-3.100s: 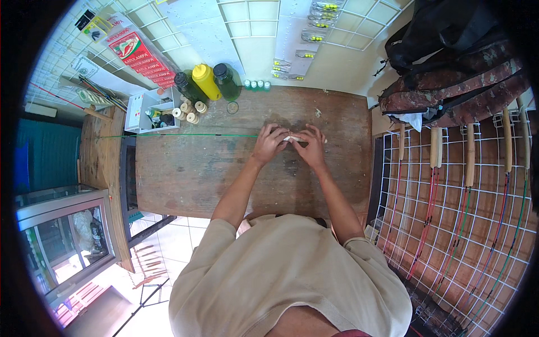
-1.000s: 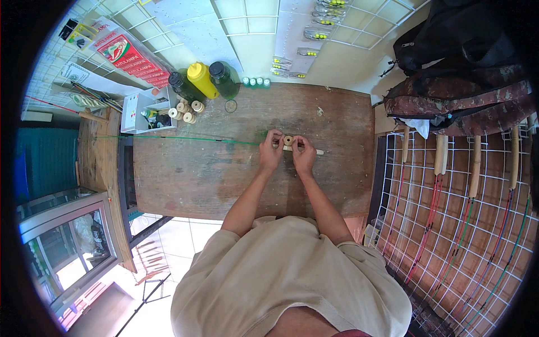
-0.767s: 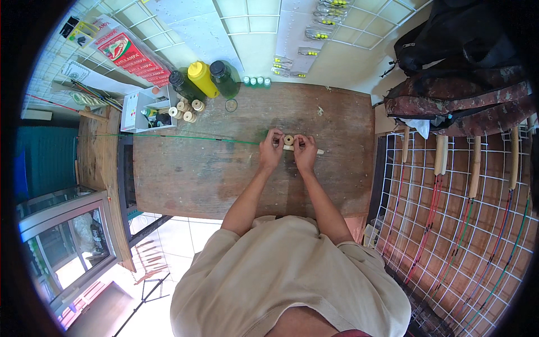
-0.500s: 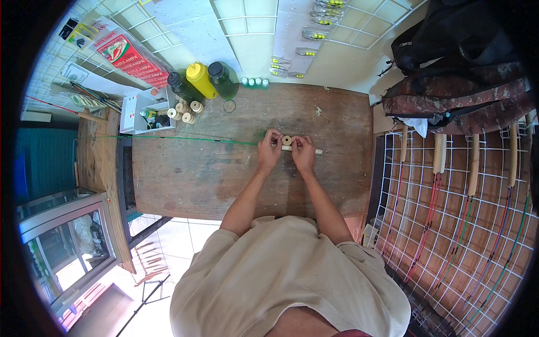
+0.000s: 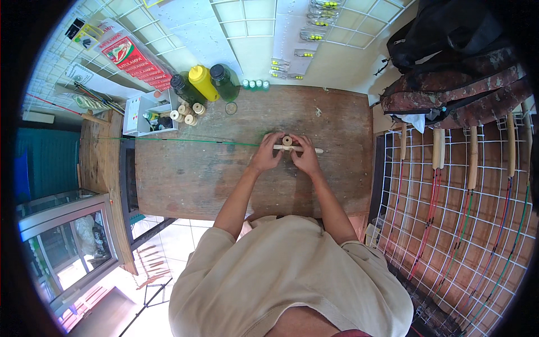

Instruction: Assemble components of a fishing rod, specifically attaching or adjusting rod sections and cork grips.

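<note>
Where left hand (image 5: 267, 153) faces right hand (image 5: 306, 156), wooden spool (image 5: 287, 138) between, beside handle (image 5: 288, 147)

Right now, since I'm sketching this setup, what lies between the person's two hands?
In the head view, a round wooden spool and part of a pale handle lie between the left hand and the right hand.

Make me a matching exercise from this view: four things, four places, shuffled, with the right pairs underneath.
1. Lone wooden spool
2. Yellow bottle
3. White box
4. Camouflage bag

A. At the far left corner of the table
B. Upper right of the picture
C. Between left hand and right hand
D. Between two dark-capped bottles

Pairs: 1-C, 2-D, 3-A, 4-B
</note>
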### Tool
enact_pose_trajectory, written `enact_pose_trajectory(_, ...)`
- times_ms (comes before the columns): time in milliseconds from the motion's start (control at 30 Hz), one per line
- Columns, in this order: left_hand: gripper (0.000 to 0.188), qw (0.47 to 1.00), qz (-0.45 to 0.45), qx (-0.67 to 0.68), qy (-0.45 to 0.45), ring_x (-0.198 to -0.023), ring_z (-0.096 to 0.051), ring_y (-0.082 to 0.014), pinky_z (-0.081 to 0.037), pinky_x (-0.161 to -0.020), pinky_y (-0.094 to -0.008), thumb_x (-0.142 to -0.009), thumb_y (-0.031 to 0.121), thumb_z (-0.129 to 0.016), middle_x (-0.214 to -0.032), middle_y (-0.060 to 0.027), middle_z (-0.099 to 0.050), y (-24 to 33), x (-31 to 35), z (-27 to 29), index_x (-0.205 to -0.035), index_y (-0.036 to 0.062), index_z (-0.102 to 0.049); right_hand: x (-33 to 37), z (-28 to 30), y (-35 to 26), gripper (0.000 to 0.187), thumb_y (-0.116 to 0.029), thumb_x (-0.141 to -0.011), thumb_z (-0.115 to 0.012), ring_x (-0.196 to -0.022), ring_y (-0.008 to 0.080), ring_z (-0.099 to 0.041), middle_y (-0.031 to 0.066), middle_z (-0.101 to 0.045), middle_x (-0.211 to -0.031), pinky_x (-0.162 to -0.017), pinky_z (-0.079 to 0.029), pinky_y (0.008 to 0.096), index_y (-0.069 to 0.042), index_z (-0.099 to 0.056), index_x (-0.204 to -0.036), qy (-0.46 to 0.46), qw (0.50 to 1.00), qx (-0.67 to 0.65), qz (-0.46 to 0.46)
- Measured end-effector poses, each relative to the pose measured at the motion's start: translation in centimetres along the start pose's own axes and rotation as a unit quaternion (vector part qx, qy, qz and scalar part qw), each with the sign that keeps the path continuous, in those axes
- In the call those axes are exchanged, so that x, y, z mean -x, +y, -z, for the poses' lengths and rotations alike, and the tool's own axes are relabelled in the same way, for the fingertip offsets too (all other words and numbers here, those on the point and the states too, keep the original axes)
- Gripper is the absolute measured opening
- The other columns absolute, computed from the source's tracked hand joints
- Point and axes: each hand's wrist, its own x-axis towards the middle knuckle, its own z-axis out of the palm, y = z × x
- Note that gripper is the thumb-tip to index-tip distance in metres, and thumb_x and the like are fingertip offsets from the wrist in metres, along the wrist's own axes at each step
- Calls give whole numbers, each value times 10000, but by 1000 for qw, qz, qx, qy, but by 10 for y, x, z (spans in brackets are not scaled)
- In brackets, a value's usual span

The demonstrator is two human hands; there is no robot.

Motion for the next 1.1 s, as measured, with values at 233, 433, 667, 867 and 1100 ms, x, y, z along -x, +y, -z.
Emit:
enact_pose_trajectory(233, 371, 967, -11, -252, -31, -1059, -495, -268, -443, -901, -406, -710, 186, -754, -995, -58, -594, -2, 2, 15, -1055, 90, -655, -3, 0, 3, 509, -123, -764, -716, -1082, 311, -485, 130, -562, -1139, -978, -385, 400, -65, -566, -1247, -14, 995, 103, -4)
enact_pose_trajectory(433, 260, 972, -30, -233, 8, -1019, -503, -261, -445, -875, -405, -692, 181, -760, -937, -30, -599, 1, 2, 12, -930, 99, -695, -5, -1, 4, 526, -161, -766, -735, -1095, 306, -471, 124, -565, -1142, -985, -374, 393, -124, -578, -1267, -37, 992, 113, -33)
enact_pose_trajectory(667, 249, 970, -35, -239, 14, -993, -509, -260, -439, -857, -397, -709, 199, -761, -923, -24, -614, -3, 3, 9, -934, 113, -694, -2, 4, -3, 586, -111, -745, -733, -1130, 312, -441, 118, -507, -1192, -1002, -354, 410, -187, -550, -1297, -50, 990, 123, -35)
enact_pose_trajectory(867, 257, 965, -53, -255, 11, -1023, -499, -250, -406, -891, -388, -729, 248, -742, -948, -29, -597, 1, 3, 11, -933, 102, -684, 1, 9, -4, 593, -95, -736, -735, -1134, 322, -442, 115, -495, -1195, -992, -373, 419, -179, -540, -1290, -31, 991, 127, -24)
enact_pose_trajectory(1100, 237, 953, -99, -284, 32, -1039, -499, -249, -392, -863, -389, -754, 234, -717, -969, -15, -608, 15, 3, 16, -952, 108, -690, 9, 7, -24, 473, -98, -740, -732, -1121, 302, -465, 93, -530, -1212, -951, -399, 412, -203, -640, -1191, -13, 986, 158, 56)
